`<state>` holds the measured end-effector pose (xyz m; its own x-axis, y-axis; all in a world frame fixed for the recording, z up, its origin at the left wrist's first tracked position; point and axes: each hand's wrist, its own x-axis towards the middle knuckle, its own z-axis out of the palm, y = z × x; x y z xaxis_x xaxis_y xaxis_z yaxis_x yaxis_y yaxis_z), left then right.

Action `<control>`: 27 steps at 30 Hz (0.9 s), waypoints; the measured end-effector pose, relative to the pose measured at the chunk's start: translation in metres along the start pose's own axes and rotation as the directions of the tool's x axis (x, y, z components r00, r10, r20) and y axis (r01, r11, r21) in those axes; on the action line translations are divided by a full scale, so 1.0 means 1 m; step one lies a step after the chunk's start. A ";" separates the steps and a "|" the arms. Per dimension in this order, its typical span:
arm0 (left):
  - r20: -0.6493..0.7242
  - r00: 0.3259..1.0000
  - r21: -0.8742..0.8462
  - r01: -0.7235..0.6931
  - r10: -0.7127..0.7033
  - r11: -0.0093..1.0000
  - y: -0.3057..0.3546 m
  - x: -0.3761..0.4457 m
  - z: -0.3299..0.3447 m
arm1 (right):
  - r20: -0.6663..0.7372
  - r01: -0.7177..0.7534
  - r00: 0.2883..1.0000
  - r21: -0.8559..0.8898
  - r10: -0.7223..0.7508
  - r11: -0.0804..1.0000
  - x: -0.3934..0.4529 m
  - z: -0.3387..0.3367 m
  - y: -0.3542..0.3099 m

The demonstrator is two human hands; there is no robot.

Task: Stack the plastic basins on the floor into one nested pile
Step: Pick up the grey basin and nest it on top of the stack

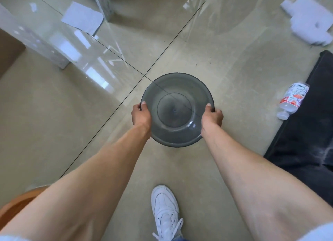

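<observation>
A round, see-through grey plastic basin is in the middle of the view, open side up, with the floor's tile joints showing through it. My left hand grips its left rim, thumb over the edge. My right hand grips the right rim the same way. Whether the basin rests on the floor or hangs just above it, I cannot tell. No other basin is in view.
A plastic bottle with a flowered label lies at the right beside a dark mat. White foam pieces lie at the far right. White furniture legs stand at the left. My white shoe is near the bottom; an orange-brown round object sits at the lower left.
</observation>
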<state>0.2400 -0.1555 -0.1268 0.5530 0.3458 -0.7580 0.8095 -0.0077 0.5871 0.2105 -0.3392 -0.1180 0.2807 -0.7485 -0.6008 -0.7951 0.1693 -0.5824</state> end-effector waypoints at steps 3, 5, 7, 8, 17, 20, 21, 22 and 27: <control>-0.075 0.994 -0.026 -0.084 0.082 0.996 -0.006 -0.007 -0.033 | -0.060 0.073 0.996 0.017 -0.072 0.997 -0.036 0.005 -0.002; -0.144 0.980 -0.019 -0.140 0.136 0.990 -0.008 -0.017 -0.058 | -0.070 0.103 0.992 0.025 -0.101 0.994 -0.062 0.011 -0.003; -0.226 0.961 -0.024 -0.172 0.162 0.985 -0.010 -0.031 -0.090 | -0.060 0.122 0.991 0.022 -0.121 0.992 -0.093 0.020 0.000; -0.267 0.949 -0.029 -0.185 0.170 0.982 -0.013 -0.038 -0.107 | -0.048 0.135 0.990 0.020 -0.134 0.991 -0.110 0.024 0.003; -0.537 0.842 -0.059 -0.109 0.060 0.992 -0.072 -0.090 -0.287 | 0.189 0.263 0.950 -0.063 -0.248 0.963 -0.275 0.065 0.057; -0.611 0.791 -0.122 -0.074 -0.016 0.990 -0.098 -0.104 -0.342 | 0.265 0.281 0.931 -0.077 -0.252 0.957 -0.325 0.080 0.086; -0.635 0.772 -0.142 -0.065 -0.041 0.988 -0.108 -0.109 -0.359 | 0.282 0.290 0.924 -0.085 -0.256 0.953 -0.341 0.084 0.096; -0.658 0.751 -0.152 -0.058 -0.058 0.987 -0.117 -0.114 -0.375 | 0.298 0.301 0.918 -0.094 -0.261 0.949 -0.356 0.087 0.107; -0.728 0.676 -0.160 -0.002 -0.117 0.987 -0.176 -0.128 -0.433 | 0.380 0.353 0.887 -0.188 -0.263 0.917 -0.407 0.100 0.160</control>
<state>-0.0582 0.2075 -0.0100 0.1361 0.9173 -0.3741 0.7665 0.1418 0.6264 0.0226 0.0573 -0.0216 0.6626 -0.4647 -0.5874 -0.7308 -0.2294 -0.6429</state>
